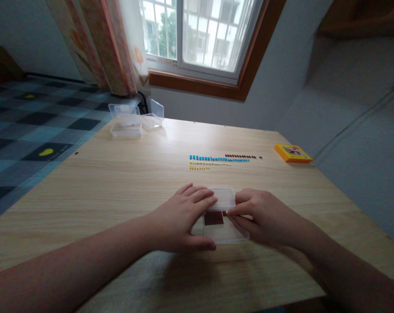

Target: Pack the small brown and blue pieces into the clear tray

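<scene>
Brown piece [224, 213] sits pinched in right hand [265, 215], left hand [180, 215] spread on plastic box [227, 235].

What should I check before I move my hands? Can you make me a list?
1. Left hand resting at the left side of the clear, rectangular plastic case: ok.
2. Case open, lid part folded back: ok.
3. Dark brown, flat rectangular patch lying inside the case: ok.
4. Right hand at the small, dark brown piece beside the patch: ok. Whether it grips that piece: cannot tell.
5. Long row of tiny blue pieces beyond the case, apart from both hands: ok.
6. Small brown piece touching the patch: cannot tell, too small.
</scene>
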Available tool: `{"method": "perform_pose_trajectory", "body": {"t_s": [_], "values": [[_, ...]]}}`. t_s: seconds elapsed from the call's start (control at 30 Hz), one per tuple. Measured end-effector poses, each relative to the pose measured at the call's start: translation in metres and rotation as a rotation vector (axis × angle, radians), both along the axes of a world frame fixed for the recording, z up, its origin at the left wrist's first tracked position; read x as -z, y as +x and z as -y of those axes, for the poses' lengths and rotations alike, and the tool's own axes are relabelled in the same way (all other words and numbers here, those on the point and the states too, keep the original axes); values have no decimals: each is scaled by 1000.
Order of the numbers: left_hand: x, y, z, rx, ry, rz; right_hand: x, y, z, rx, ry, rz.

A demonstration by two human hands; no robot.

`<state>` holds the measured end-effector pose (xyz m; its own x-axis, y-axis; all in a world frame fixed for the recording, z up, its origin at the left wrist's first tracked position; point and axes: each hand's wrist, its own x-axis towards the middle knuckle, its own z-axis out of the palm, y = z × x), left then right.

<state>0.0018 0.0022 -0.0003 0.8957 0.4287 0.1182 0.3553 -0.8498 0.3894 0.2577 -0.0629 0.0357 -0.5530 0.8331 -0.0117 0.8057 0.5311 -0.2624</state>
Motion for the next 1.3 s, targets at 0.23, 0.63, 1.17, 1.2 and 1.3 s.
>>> {"method": "perform_pose_trajectory", "body": {"t_s": [0.23, 0.63, 1.17, 1.2, 1.3], "values": [[-1, 0, 0, 3, 2, -9, 0, -1, 0, 11, 5, -15], [0, 0, 0, 0, 7, -20, 2, -5, 3, 49, 9, 11], [-1, 0, 0, -9, 5, -31, 1, 2, 1, 41, 121, -151], [-2, 0, 0, -11, 3, -34, 1, 5, -3, 59, 159, -212], [-4, 0, 1, -18, -4, -36, 6, 21, -21, 150, 353, -398]]}}
